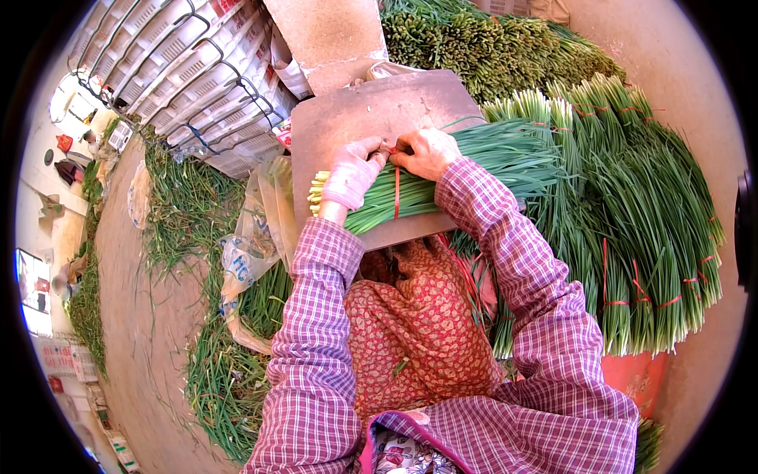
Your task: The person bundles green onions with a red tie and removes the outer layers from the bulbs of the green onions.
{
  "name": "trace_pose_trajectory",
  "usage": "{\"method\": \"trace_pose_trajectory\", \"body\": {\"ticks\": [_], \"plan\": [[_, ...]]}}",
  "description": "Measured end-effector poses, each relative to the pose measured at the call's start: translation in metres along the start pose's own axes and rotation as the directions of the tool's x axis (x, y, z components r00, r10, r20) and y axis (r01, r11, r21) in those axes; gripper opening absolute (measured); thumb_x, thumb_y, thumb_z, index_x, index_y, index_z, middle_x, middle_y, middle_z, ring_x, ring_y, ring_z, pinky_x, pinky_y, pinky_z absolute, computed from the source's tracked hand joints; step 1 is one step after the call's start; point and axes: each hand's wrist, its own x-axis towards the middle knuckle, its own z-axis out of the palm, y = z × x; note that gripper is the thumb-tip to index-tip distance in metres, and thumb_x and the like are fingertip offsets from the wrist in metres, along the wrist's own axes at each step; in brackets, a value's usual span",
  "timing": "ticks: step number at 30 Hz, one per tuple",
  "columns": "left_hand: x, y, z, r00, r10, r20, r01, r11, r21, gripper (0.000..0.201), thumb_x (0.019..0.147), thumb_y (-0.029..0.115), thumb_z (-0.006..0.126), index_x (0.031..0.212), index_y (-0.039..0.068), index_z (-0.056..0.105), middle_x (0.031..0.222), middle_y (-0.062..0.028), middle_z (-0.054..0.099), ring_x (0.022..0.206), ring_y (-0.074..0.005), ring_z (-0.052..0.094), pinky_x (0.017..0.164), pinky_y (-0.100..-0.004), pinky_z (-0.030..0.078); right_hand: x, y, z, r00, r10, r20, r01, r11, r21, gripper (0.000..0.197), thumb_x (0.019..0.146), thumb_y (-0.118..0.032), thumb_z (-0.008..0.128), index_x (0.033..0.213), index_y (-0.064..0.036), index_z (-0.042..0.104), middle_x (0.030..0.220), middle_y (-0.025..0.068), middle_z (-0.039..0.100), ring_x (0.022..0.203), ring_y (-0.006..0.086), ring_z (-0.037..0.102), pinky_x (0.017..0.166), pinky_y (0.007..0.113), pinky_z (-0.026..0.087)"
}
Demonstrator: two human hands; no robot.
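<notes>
Holding: a bunch of green chives (442,178) lies across the grey board (371,110) in front of me; both my hands sit on top of it at its middle
Left hand: my left hand (353,172), in a pale pink glove, curls over the bunch near its pale cut ends; fingers closed narrow, pinching the red band (396,193) at the top of the bunch
Right hand: my right hand (428,152) is bare; fingertips meet the left ones at the band, closed narrow on it
Bunch: cut ends point to nine o'clock, leafy tips fan out to three o'clock; the red band wraps it just below my fingers
Board: tilted on my lap, over the red patterned apron (418,324)
Three o'clock: tied bundles (632,229) of chives stacked side by side, touching
Twelve o'clock: more bundles piled beyond the board
Eleven o'clock: white plastic crates (189,63), stacked
Seven o'clock: loose chives (225,379) on the ground beside a plastic bag (249,245)
</notes>
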Motion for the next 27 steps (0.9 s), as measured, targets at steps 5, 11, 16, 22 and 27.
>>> {"method": "trace_pose_trajectory", "body": {"ticks": [5, 11, 16, 22, 27], "plan": [[0.0, -0.002, 0.0, 0.999, -0.026, 0.021, 0.027, 0.999, -0.029, 0.015, 0.085, 0.008, 0.059, 0.097, 0.001, 0.064, 0.09, -0.0052, 0.066, 0.084, -0.0117, 0.058, 0.076, -0.0252, 0.045, -0.002, 0.008, 0.006, 0.999, -0.024, -0.043, 0.027, 0.998, 0.057, 0.026, 0.073, -0.036, 0.062, 0.084, -0.0125, 0.069, 0.08, 0.0139, 0.066, 0.081, 0.0315, 0.063, 0.075, 0.04, 0.048], [0.003, -0.002, -0.005, 0.989, -0.129, 0.067, 0.138, 0.977, -0.16, 0.017, 0.084, 0.006, 0.059, 0.1, 0.0, 0.063, 0.092, -0.0043, 0.065, 0.085, -0.0112, 0.057, 0.079, -0.0246, 0.045, 0.0, 0.002, 0.005, 1.0, -0.003, -0.026, 0.002, 1.0, -0.005, 0.026, 0.071, -0.034, 0.061, 0.084, -0.0131, 0.069, 0.079, 0.014, 0.066, 0.081, 0.0318, 0.062, 0.076, 0.041, 0.048], [0.001, -0.001, -0.006, 0.986, -0.144, 0.078, 0.159, 0.956, -0.248, 0.018, 0.084, 0.007, 0.059, 0.101, 0.0, 0.062, 0.094, -0.004, 0.065, 0.087, -0.011, 0.056, 0.08, -0.0246, 0.044, 0.0, -0.003, 0.0, 0.999, 0.031, 0.023, -0.031, 0.999, -0.03, 0.026, 0.069, -0.033, 0.06, 0.084, -0.0137, 0.069, 0.08, 0.014, 0.066, 0.082, 0.0311, 0.063, 0.076, 0.04, 0.049], [0.0, 0.006, -0.007, 0.994, -0.072, 0.084, 0.078, 0.995, -0.066, 0.016, 0.084, 0.006, 0.059, 0.098, -0.001, 0.063, 0.094, -0.0064, 0.065, 0.087, -0.0131, 0.058, 0.08, -0.025, 0.045, 0.002, 0.0, -0.001, 1.0, -0.008, 0.008, 0.009, 0.999, -0.044, 0.026, 0.071, -0.034, 0.061, 0.083, -0.013, 0.069, 0.078, 0.0133, 0.066, 0.08, 0.0304, 0.063, 0.075, 0.039, 0.049], [-0.003, 0.002, -0.004, 0.997, -0.02, 0.081, 0.02, 1.0, -0.005, 0.019, 0.084, 0.007, 0.059, 0.101, 0.0, 0.063, 0.098, -0.0097, 0.066, 0.091, -0.0145, 0.061, 0.081, -0.0265, 0.047, -0.002, 0.007, 0.007, 0.994, -0.06, -0.093, 0.064, 0.997, 0.041, 0.028, 0.073, -0.037, 0.063, 0.08, -0.0098, 0.068, 0.075, 0.0135, 0.065, 0.076, 0.0308, 0.063, 0.072, 0.04, 0.049]]}}
